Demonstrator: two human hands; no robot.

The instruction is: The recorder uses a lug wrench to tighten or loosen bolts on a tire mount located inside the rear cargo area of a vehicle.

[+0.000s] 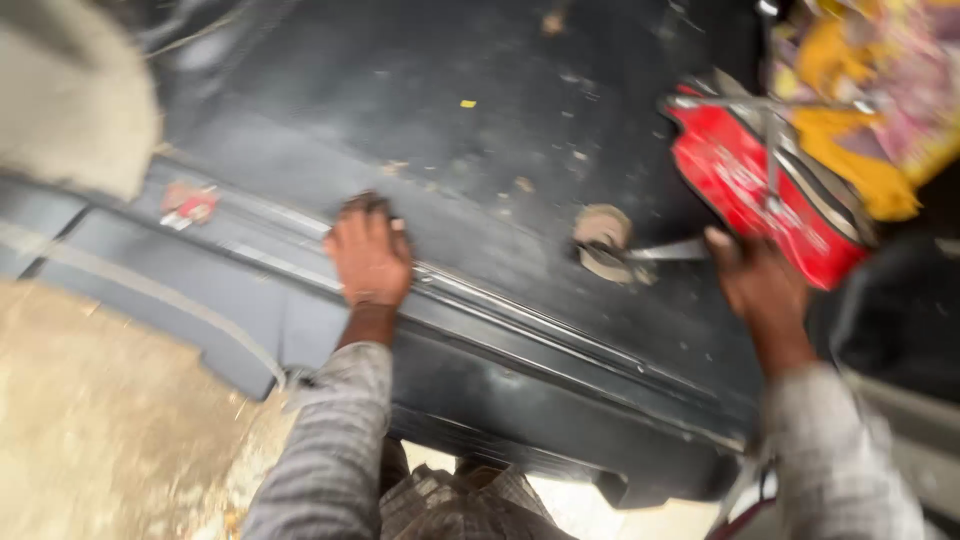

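Nearest the camera, grey checked sleeves lead out to both hands over a black car bumper (560, 400) lying across the sandy ground (90, 430). The left hand (368, 258) rests flat on the bumper's upper edge, fingers together and curled over the ridge, gripping nothing else. The right hand (755, 278) is blurred; its fingers seem closed on a thin metal tool (665, 252) whose tip meets a round tan patch (603, 240). The bumper looks stiff, bulky and fairly light, best held along that ridge. Beyond lie a red bag (765, 190) and yellow patterned cloth (870, 90).
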